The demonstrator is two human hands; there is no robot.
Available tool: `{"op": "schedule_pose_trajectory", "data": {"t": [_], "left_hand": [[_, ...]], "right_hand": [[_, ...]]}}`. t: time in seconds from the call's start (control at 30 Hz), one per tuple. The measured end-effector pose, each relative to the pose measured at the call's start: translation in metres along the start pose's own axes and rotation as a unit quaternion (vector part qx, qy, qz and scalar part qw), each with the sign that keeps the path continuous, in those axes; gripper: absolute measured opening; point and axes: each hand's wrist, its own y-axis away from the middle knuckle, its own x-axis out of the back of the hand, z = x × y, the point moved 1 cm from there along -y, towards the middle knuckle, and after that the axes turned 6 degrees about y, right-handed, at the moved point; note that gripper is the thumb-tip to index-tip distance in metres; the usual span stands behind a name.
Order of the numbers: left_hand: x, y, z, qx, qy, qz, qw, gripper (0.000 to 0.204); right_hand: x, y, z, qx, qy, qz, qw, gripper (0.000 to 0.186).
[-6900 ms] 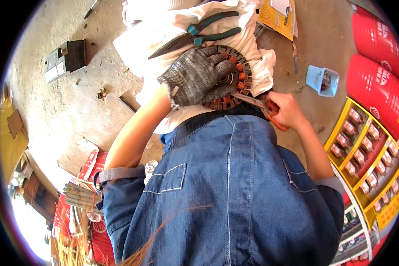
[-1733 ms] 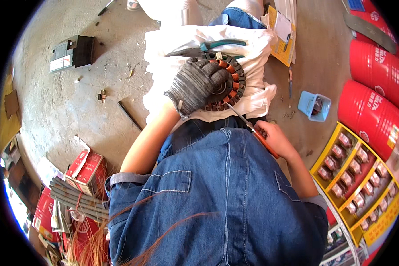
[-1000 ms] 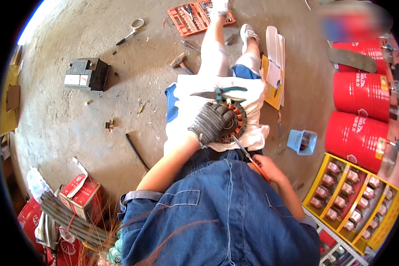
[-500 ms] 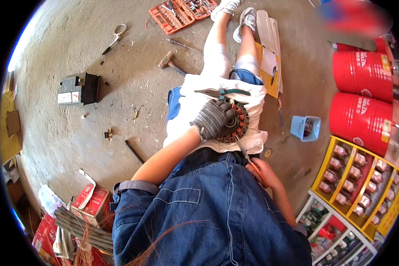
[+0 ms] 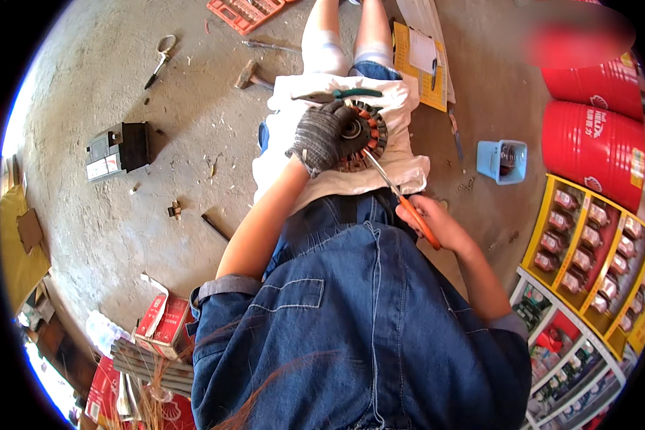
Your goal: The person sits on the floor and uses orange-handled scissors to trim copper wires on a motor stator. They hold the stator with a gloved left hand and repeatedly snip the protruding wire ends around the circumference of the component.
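My gloved left hand (image 5: pixel 317 139) is closed on a round wound part (image 5: pixel 375 131), with copper coils around a dark hub, resting on rumpled white cloth (image 5: pixel 282 175) over my lap. My bare right hand (image 5: pixel 436 219) grips the orange handles of a scissor-like tool (image 5: pixel 424 226); its long metal tip touches the part's lower coils, near the hub. Teal-handled pliers (image 5: pixel 358 92) lie on the cloth just above the part, their jaws partly hidden by shadow and glove.
My outstretched legs (image 5: pixel 322 43) point upward. Around are a battery (image 5: pixel 120 150), hammer (image 5: pixel 249 74), open toolbox (image 5: pixel 242 13), clipboard (image 5: pixel 421 68) and blue container (image 5: pixel 489 161). Red drums (image 5: pixel 591 143) and a yellow divided rack (image 5: pixel 580 254) are right; boxes and hoses (image 5: pixel 150 358) lower left.
The view has tilted, so legs and cloth sit higher and my feet mostly leave the frame. Both hands keep their grips, the tool's tip staying at the coils.
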Motion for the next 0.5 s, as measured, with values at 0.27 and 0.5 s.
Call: {"op": "schedule_pose_trajectory", "data": {"t": [0.27, 0.5], "left_hand": [[0.021, -0.002, 0.020, 0.023, -0.031, -0.048, 0.998, 0.045], [0.095, -0.027, 0.012, 0.082, 0.113, 0.066, 0.988, 0.021]], "right_hand": [[0.003, 0.006, -0.012, 0.022, 0.053, -0.038, 0.998, 0.040], [-0.004, 0.007, 0.011, 0.032, 0.084, -0.030, 0.996, 0.040]]}}
